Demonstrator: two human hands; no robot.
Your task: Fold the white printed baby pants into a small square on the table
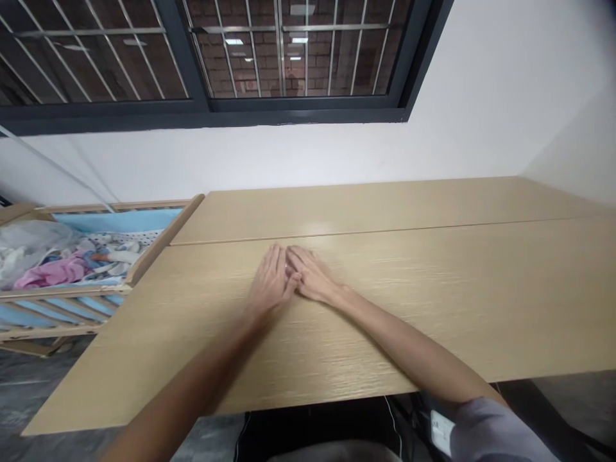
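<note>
Two hands, left hand (272,282), right hand (312,274), fingertips touching, flat on wooden table (433,308), crib (62,292) cut off

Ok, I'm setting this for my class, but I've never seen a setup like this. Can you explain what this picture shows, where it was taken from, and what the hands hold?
This picture comes from a camera worn on a person's head, looking forward and down. There is no machine: these are the person's own arms. The left hand and right hand rest on a light wood-grain table, fingertips meeting and holding nothing. The right arm ends in a grey sleeve. Beside the table, on the picture's left, stands a wooden cot with pink cloth among its contents. A barred window is set in the wall beyond.
</note>
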